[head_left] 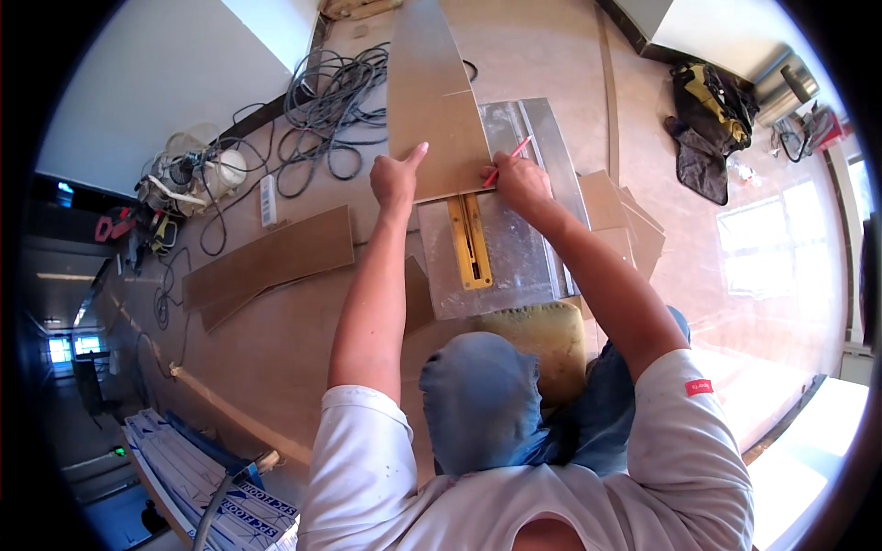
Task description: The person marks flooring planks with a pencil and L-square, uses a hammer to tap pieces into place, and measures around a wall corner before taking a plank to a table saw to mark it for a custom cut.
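A long tan floor plank [432,129] lies over the far part of a grey metal saw table [524,266] and reaches away from me. A thin line crosses its face farther up. My left hand [397,176] grips the plank's left edge near the close end, thumb stretched along the top. My right hand [521,182] is closed round a red pencil [520,149], its fingertips against the plank's right corner. The yellow slotted insert [470,253] of the saw table shows just on my side of the plank's end. The undersides of both hands are hidden.
Cut planks [276,262] lie left of the saw table, with offcuts [611,216] on its right. Beyond the left hand sprawls a coiled black cable [335,110]. A black tool bag [712,115] sits far right. A yellowish block [547,344] stands by my knees.
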Demonstrator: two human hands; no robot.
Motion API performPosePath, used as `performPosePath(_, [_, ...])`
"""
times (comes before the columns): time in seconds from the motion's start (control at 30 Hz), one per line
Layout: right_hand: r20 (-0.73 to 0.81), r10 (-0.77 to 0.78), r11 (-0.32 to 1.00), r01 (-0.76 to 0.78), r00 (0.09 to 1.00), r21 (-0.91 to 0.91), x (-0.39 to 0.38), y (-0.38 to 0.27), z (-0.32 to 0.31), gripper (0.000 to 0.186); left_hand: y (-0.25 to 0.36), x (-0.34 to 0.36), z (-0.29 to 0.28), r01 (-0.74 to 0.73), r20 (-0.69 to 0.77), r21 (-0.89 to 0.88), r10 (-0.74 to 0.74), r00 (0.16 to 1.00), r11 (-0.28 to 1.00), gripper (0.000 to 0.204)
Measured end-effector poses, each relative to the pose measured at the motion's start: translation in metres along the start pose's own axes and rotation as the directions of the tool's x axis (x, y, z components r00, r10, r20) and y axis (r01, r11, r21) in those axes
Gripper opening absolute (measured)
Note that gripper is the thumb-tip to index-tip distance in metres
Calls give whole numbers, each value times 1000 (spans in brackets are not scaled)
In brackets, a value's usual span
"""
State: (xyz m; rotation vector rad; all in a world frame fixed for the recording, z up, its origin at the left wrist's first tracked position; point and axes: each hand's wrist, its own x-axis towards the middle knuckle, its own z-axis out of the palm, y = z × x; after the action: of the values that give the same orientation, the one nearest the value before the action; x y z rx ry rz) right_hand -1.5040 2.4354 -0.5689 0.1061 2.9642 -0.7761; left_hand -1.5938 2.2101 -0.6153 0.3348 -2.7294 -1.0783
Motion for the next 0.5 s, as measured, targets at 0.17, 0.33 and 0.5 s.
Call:
performPosePath(0.17, [-74,-26,999,28,997,24,-4,7,5,22,-8,-1,6,3,40,-58,-1,999,998,83])
performPosePath(0.33, [-78,-36,999,37,996,9,-10,13,6,22,-3,-11,7,7,9,-1,-7,1000,1000,73])
performPosePath(0.5, [-12,-32,999,31,999,-21,-18,4,1,25,-5,-18,-1,-23,-27,32,23,999,999,65])
